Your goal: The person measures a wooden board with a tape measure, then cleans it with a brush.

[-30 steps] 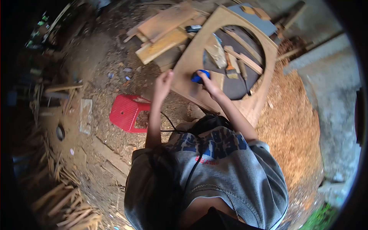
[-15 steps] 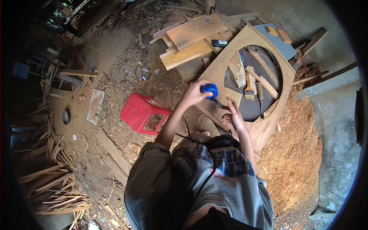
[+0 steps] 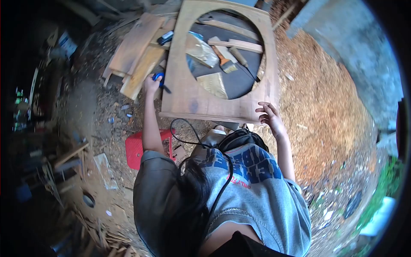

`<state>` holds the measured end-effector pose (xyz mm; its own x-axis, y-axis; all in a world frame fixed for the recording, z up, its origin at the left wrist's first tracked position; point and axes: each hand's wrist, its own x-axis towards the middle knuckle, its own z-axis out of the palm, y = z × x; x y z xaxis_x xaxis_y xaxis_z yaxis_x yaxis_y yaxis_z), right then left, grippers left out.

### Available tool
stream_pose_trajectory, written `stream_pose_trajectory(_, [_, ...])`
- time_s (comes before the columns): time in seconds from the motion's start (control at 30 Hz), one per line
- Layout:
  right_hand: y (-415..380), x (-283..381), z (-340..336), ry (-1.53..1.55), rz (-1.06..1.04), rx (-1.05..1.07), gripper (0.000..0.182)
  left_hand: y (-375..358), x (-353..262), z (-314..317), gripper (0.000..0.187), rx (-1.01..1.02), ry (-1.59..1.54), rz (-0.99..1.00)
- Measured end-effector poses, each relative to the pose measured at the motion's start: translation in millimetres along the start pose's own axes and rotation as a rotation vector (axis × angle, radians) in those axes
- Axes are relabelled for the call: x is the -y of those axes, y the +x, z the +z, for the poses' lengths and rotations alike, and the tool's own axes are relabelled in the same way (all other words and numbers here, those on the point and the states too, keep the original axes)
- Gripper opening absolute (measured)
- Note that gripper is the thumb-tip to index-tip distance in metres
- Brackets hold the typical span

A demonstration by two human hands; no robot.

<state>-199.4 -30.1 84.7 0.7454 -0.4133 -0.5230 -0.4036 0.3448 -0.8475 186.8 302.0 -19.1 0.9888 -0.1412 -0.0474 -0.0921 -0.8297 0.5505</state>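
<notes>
Fingers [image 3: 155, 81] of the left hand [image 3: 152, 84] are curled tight round a small blue tool [image 3: 159, 78], up at about 11 o'clock, right at the left edge of the wooden panel [image 3: 188, 92] with the big round cutout. Right hand [image 3: 269, 118] hovers at the panel's lower right corner, roughly 1 o'clock, fingers loosely spread and a bit bent, holding nothing; can't tell if they actually touch the wood.

Through the cutout you can see a dark sheet with a paintbrush [image 3: 223, 60], another wooden-handled tool [image 3: 244, 62] and some wood strips [image 3: 237, 44]. Loose planks [image 3: 137, 55] are piled just left of the panel, red plastic stool [image 3: 137, 147] sits at 9 o'clock beside the left arm, sawdust [image 3: 319, 107] heaped off at 2 o'clock.

Grey shirt [image 3: 257, 188] has blue block lettering and a small red line under it, too upside-down and folded to read properly.
</notes>
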Motion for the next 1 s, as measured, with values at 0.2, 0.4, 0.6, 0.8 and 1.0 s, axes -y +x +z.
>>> stream_pose_trajectory(0.2, [-20, -29, -43, 0.154, -0.015, -0.192, 0.028, 25, 1, 12, 0.044, -0.124, 0.226, 0.175])
stream_pose_trajectory(0.4, [-36, -54, -71, 0.274, 0.009, -0.316, 0.028, 29, -88, 12, 0.027, -0.227, -0.133, 0.343])
stream_pose_trajectory(0.6, [-35, -62, -110, 0.313, 0.01, -0.308, 0.03, -7, -201, 111, 0.033, 0.302, 0.056, 0.515])
stream_pose_trajectory(0.8, [-28, -55, -195, 0.295, 0.053, -0.339, 0.031, -56, -261, 184, 0.043, 0.178, 0.397, 0.424])
stream_pose_trajectory(1.0, [-24, -55, -316, 0.29, 0.141, -0.382, 0.031, -83, -333, 242, 0.045, 0.223, 0.479, 0.077])
